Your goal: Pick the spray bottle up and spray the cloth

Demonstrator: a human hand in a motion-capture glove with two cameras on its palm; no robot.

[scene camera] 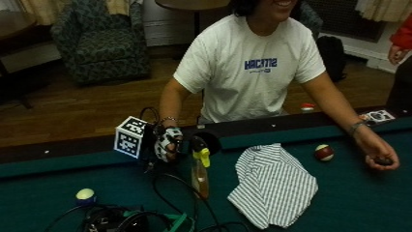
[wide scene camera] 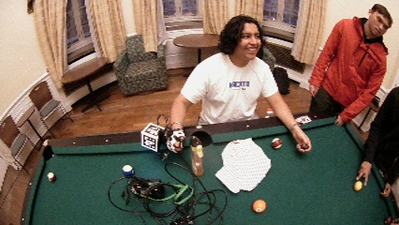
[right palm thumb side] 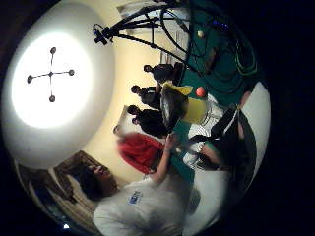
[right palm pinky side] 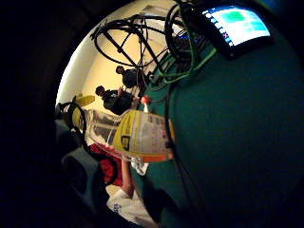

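Note:
A clear spray bottle [scene camera: 199, 175] with a yellow trigger head stands upright on the green felt of the pool table [scene camera: 360, 203], just in front of a corner pocket. My gloved right hand [scene camera: 166, 143] hovers just left of the bottle's head, a small gap away, with its fingers loosely curled and nothing in them. The bottle [right palm pinky side: 137, 135] looms close in the little finger side palm view and also shows in the thumb side view [right palm thumb side: 197, 110]. A white striped cloth [scene camera: 273, 183] lies crumpled on the felt to the right of the bottle.
A tangle of black and green cables [scene camera: 141, 220] lies in front of the bottle, with a pale ball [scene camera: 85, 194] beside it. A red and white ball [scene camera: 324, 152] sits right of the cloth. The person's bare left hand [scene camera: 380, 159] rests on the felt holding a dark ball.

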